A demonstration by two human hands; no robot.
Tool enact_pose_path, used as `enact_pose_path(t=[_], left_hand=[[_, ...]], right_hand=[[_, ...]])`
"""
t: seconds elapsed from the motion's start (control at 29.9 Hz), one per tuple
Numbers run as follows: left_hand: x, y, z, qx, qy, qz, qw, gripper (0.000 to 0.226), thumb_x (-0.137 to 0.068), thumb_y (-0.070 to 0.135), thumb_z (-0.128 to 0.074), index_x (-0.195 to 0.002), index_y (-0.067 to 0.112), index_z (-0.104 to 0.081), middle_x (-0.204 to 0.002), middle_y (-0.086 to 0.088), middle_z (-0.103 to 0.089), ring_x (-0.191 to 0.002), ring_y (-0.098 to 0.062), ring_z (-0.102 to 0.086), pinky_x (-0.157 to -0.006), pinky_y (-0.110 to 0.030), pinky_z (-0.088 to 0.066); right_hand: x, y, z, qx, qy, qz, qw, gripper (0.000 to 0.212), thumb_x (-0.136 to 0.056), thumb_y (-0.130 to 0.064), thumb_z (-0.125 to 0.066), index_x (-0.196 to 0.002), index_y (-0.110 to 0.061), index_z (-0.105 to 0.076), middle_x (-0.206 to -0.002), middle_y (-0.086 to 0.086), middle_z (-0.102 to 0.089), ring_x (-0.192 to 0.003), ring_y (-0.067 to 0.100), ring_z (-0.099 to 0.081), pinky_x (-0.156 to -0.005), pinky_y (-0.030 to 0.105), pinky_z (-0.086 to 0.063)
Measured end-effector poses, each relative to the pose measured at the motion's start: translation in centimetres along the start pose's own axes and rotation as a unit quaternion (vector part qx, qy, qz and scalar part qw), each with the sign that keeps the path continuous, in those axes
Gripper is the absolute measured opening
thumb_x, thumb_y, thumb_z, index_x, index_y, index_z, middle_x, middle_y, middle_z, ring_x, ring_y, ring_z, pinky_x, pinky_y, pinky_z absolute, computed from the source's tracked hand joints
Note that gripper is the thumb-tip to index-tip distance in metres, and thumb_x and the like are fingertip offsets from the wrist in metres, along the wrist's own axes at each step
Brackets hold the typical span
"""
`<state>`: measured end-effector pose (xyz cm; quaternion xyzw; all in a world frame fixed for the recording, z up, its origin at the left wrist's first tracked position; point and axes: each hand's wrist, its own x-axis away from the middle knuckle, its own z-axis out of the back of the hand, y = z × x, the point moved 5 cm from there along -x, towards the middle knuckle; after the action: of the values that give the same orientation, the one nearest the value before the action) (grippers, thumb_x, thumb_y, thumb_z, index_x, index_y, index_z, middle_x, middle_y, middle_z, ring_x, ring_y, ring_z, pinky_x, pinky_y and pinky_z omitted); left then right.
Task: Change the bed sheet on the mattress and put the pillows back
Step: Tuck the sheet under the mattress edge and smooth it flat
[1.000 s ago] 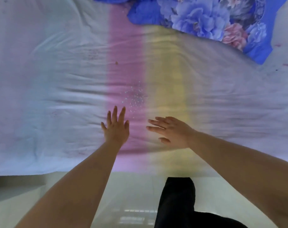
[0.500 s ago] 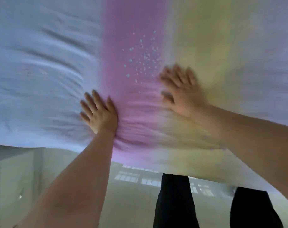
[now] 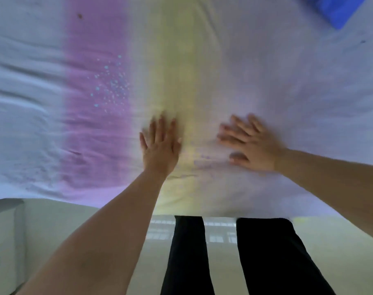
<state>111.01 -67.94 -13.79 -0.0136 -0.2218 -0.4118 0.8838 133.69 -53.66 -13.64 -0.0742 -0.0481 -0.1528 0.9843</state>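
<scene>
Our left hand (image 3: 160, 150) and right hand (image 3: 251, 145) have slid rightward off the pink stripe, fingers straight and spread, flattening the sheet (image 3: 266, 71); smoothing continues, pillows pending.

Both hands are lying flat on the bed sheet (image 3: 266, 71) near the bed's front edge, left hand (image 3: 160, 149) beside right hand (image 3: 252, 146), apart; a folded cloth (image 3: 338, 9) is sitting at the far right corner.
</scene>
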Motion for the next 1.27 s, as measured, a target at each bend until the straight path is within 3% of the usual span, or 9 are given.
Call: enact_pose_path(t=[0.13,0.2,0.33,0.4,0.57,0.67,0.87,1.04,1.27], left_hand=[[6.1,12.6,-5.1,-0.029,-0.029,-0.137,0.99,0.058,-0.095,0.049,-0.016,-0.152,0.034,-0.011,-0.161,-0.004,-0.004,-0.148,-0.031,-0.001,-0.118,-0.051,-0.006],[10.5,16.7,-7.8,-0.02,-0.058,-0.142,0.988,0.057,-0.097,0.046,-0.018,-0.152,0.033,-0.011,-0.161,-0.005,-0.003,-0.148,-0.03,0.0,-0.118,-0.049,-0.007],[16.6,24.2,-10.9,-0.029,-0.092,-0.14,0.985,0.058,-0.098,0.048,-0.014,-0.15,0.038,0.01,-0.159,-0.003,0.011,-0.147,-0.027,0.011,-0.116,-0.045,0.002],[18.7,28.2,-11.8,-0.04,-0.152,-0.157,0.975,0.059,-0.095,0.052,-0.007,-0.142,0.043,0.026,-0.155,0.001,0.026,-0.144,-0.025,0.025,-0.116,-0.046,0.01],[19.4,34.3,-10.9,-0.11,-0.256,-0.203,0.939,0.071,-0.089,0.061,-0.024,-0.139,0.051,0.025,-0.15,0.008,0.039,-0.136,-0.031,0.036,-0.11,-0.056,0.011],[18.1,35.3,-8.9,-0.121,-0.32,-0.188,0.921,0.076,-0.092,0.053,-0.043,-0.143,0.053,0.013,-0.153,0.012,0.031,-0.142,-0.03,0.026,-0.115,-0.058,-0.01],[15.5,39.6,-3.6,-0.054,-0.409,-0.095,0.906,0.05,-0.098,0.047,-0.036,-0.146,0.034,-0.032,-0.157,0.004,-0.023,-0.14,-0.023,-0.031,-0.113,-0.039,-0.029],[13.6,47.8,0.7,0.053,-0.36,-0.009,0.931,0.042,-0.099,0.039,-0.038,-0.138,0.024,-0.043,-0.142,-0.001,-0.048,-0.126,-0.021,-0.048,-0.104,-0.033,-0.04],[12.0,66.4,3.7,0.185,-0.41,0.106,0.887,0.042,-0.096,0.034,-0.046,-0.134,0.019,-0.049,-0.133,-0.004,-0.056,-0.106,-0.018,-0.057,-0.089,-0.027,-0.045]], right_hand=[[18.1,-6.3,-2.2,-0.066,-0.209,0.272,0.937,0.052,-0.092,-0.063,-0.033,-0.123,-0.032,-0.061,-0.136,-0.01,-0.055,-0.139,0.02,-0.036,-0.112,0.047,-0.021],[22.9,-4.9,-0.5,-0.114,-0.174,0.31,0.928,0.04,-0.091,-0.057,-0.046,-0.101,-0.027,-0.07,-0.112,-0.01,-0.068,-0.121,0.015,-0.054,-0.105,0.038,-0.035],[21.5,6.1,3.2,-0.097,0.013,0.057,0.994,0.041,-0.097,-0.041,-0.038,-0.131,-0.024,-0.054,-0.141,0.0,-0.05,-0.132,0.022,-0.044,-0.11,0.042,-0.03],[22.7,12.4,3.6,-0.06,-0.044,-0.099,0.992,0.057,-0.092,-0.048,-0.038,-0.144,-0.027,-0.032,-0.152,0.002,-0.034,-0.14,0.026,-0.03,-0.11,0.056,-0.026],[33.7,15.1,1.2,-0.196,-0.182,-0.357,0.895,0.087,-0.083,-0.073,-0.03,-0.149,-0.034,0.01,-0.158,-0.008,0.016,-0.146,0.029,-0.001,-0.102,0.055,-0.039],[37.7,14.0,2.9,-0.288,-0.265,-0.437,0.81,0.1,-0.086,-0.053,-0.054,-0.139,-0.044,0.03,-0.15,-0.015,0.034,-0.132,0.032,-0.037,-0.091,0.044,-0.05],[35.7,16.8,9.0,-0.363,-0.292,-0.474,0.747,0.061,-0.093,-0.036,-0.046,-0.146,-0.027,-0.017,-0.142,0.008,-0.039,-0.121,0.032,-0.048,-0.093,0.041,-0.044],[31.7,22.2,15.2,-0.48,-0.262,-0.427,0.72,0.042,-0.096,-0.038,-0.045,-0.134,-0.021,-0.042,-0.133,0.004,-0.054,-0.116,0.023,-0.053,-0.093,0.031,-0.042],[33.1,42.0,24.1,-0.505,-0.173,-0.395,0.748,0.024,-0.093,-0.032,-0.05,-0.111,-0.022,-0.061,-0.11,-0.002,-0.067,-0.102,0.019,-0.062,-0.09,0.035,-0.049]])
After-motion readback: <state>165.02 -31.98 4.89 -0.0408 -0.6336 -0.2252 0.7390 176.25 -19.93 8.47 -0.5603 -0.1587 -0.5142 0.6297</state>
